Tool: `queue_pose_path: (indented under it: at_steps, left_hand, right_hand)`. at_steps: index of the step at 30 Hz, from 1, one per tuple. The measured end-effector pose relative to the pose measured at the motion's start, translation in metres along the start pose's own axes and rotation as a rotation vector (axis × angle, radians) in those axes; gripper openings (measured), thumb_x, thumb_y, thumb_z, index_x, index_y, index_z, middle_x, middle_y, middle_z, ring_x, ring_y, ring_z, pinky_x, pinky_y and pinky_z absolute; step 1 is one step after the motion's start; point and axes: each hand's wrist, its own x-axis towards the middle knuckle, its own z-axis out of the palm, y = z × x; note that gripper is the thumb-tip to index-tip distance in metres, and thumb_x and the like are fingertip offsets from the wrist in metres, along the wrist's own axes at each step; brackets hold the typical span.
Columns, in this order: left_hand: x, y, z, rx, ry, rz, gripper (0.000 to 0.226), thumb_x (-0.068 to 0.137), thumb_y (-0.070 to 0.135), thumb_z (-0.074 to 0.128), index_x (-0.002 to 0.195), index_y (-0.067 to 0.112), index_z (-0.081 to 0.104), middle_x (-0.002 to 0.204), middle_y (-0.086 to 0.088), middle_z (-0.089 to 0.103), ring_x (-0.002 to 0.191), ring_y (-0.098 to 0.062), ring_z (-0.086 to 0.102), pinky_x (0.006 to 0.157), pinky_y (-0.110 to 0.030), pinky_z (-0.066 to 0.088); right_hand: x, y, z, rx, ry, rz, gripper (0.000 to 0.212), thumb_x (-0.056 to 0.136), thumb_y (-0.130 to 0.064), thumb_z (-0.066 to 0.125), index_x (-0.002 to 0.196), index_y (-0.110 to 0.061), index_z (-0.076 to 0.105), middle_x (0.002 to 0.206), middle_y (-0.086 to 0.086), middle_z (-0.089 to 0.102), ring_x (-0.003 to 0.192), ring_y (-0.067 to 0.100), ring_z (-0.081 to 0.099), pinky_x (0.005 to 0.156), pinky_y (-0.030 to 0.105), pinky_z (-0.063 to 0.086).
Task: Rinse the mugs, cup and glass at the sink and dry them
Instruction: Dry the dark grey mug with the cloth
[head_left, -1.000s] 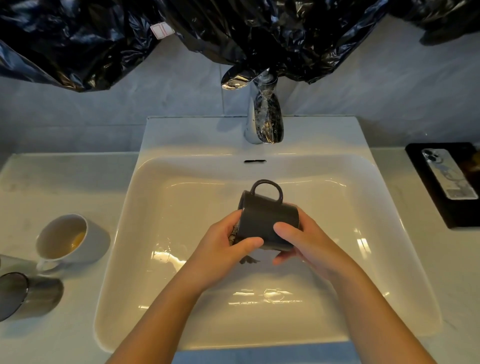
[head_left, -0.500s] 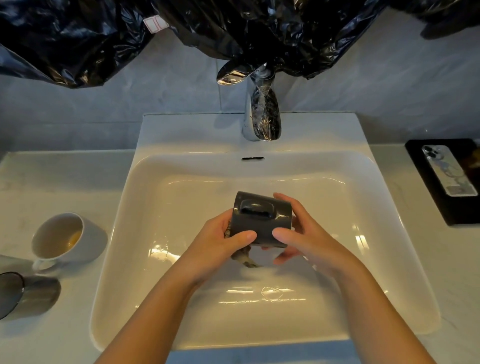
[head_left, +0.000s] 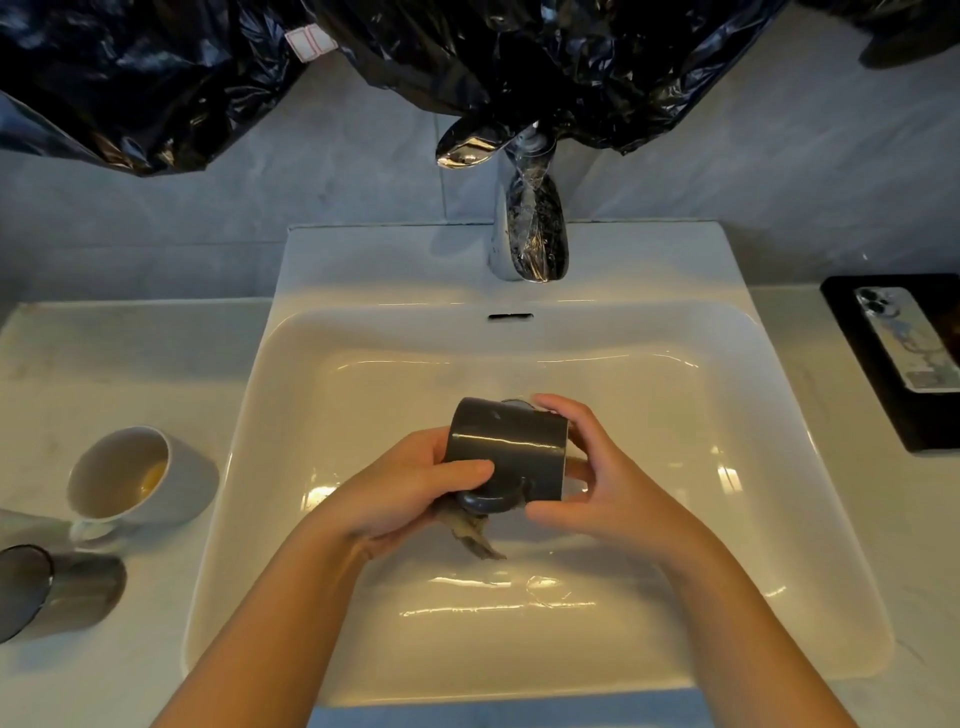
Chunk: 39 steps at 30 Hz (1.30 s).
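- My left hand (head_left: 410, 486) and right hand (head_left: 602, 483) both clamp the dark grey mug (head_left: 506, 454) sideways over the sink (head_left: 291, 395), probably so it drains.
- A rag (head_left: 475, 538) hangs beneath, likely for wiping.

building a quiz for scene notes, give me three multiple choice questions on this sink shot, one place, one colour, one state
1. Where is the white ceramic cup relative to the white sink basin? A. inside it B. on the pale counter to its left C. on a tray
2. What colour is the glossy handled mug? A. dark grey B. red C. white
3. How is that mug held? A. upright on the basin floor B. sideways, gripped by the left hand and right hand C. upside down on the counter
1 B, it lies on the counter; 2 A, its wall is dark grey; 3 B, both hands grip it.
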Motion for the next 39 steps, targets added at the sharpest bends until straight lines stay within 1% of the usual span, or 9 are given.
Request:
queue_pose_path:
  at_steps: [5,10,13,16,21,28,31,35,39]
  left_hand:
    - [0.002,-0.002,0.007,0.189,0.085,0.093,0.031,0.088,0.026,0.067,0.118,0.027,0.060,0.107,0.003,0.071,0.105,-0.018,0.066,0.094,-0.036,0.054]
    - [0.005,0.000,0.003,0.106,-0.006,0.028,0.061,0.069,0.040,0.075,0.125,0.021,0.058,0.116,-0.003,0.069,0.111,-0.020,0.064,0.094,-0.035,0.053]
    - [0.006,0.006,0.001,0.053,0.019,-0.024,0.046,0.078,0.026,0.076,0.121,0.020,0.060,0.112,-0.005,0.071,0.107,-0.023,0.066,0.089,-0.034,0.056]
    - [0.010,0.008,0.006,0.130,0.162,0.005,0.027,0.087,0.018,0.069,0.111,0.026,0.062,0.102,-0.001,0.072,0.099,-0.021,0.067,0.085,-0.037,0.058]
    - [0.006,0.011,0.017,0.188,0.169,0.151,0.025,0.089,0.014,0.065,0.109,0.029,0.062,0.090,0.009,0.071,0.081,-0.011,0.069,0.065,-0.026,0.057]
    - [0.004,0.018,0.009,0.085,0.079,0.021,0.027,0.087,0.015,0.067,0.112,0.023,0.062,0.099,-0.002,0.072,0.087,-0.021,0.067,0.082,-0.040,0.057]
    - [0.005,0.018,0.009,0.093,0.153,0.026,0.020,0.088,0.015,0.066,0.107,0.023,0.062,0.095,-0.004,0.071,0.082,-0.025,0.067,0.078,-0.039,0.058]
    - [0.007,0.013,0.014,0.158,0.250,0.110,0.022,0.088,0.018,0.067,0.106,0.030,0.062,0.099,0.002,0.069,0.096,-0.018,0.065,0.074,-0.023,0.058]
    - [0.002,0.014,0.020,0.160,0.258,0.170,0.024,0.087,0.018,0.067,0.103,0.034,0.059,0.099,0.007,0.067,0.095,-0.016,0.064,0.069,-0.020,0.057]
  right_hand:
    - [0.001,-0.006,-0.001,0.153,0.050,0.096,0.062,0.076,-0.035,0.072,0.129,-0.043,0.043,0.120,-0.007,0.061,0.099,0.024,0.071,0.069,0.040,0.062]
    - [0.003,-0.004,0.003,-0.045,0.069,-0.039,0.072,0.075,-0.015,0.084,0.122,-0.054,0.045,0.115,-0.031,0.054,0.108,0.002,0.061,0.070,0.025,0.059]
    - [0.004,-0.001,0.006,-0.238,0.091,-0.120,0.080,0.072,-0.015,0.086,0.123,-0.058,0.042,0.120,-0.041,0.044,0.112,-0.005,0.052,0.081,0.019,0.055]
    - [0.007,0.000,0.005,-0.088,0.079,-0.071,0.083,0.074,-0.018,0.085,0.127,-0.059,0.038,0.119,-0.034,0.050,0.109,0.002,0.060,0.080,0.024,0.057]
    - [0.008,-0.005,0.002,0.056,0.144,-0.021,0.067,0.071,-0.035,0.078,0.124,-0.056,0.041,0.113,-0.028,0.057,0.106,0.001,0.062,0.074,0.030,0.060]
    - [0.006,-0.002,0.007,-0.345,0.166,-0.278,0.086,0.068,-0.017,0.087,0.124,-0.061,0.038,0.132,-0.027,0.040,0.122,-0.001,0.046,0.076,0.012,0.052]
    - [0.009,0.001,0.008,-0.195,0.132,-0.198,0.084,0.072,-0.017,0.086,0.127,-0.059,0.039,0.133,-0.026,0.041,0.123,0.007,0.049,0.078,0.023,0.058]
    - [0.008,-0.002,0.003,0.074,0.112,0.037,0.075,0.070,-0.050,0.075,0.132,-0.063,0.035,0.129,-0.017,0.051,0.108,0.016,0.065,0.076,0.033,0.061]
    - [0.008,-0.002,0.004,0.123,0.149,-0.031,0.064,0.076,-0.029,0.075,0.128,-0.049,0.044,0.119,-0.020,0.057,0.108,0.016,0.066,0.071,0.035,0.061]
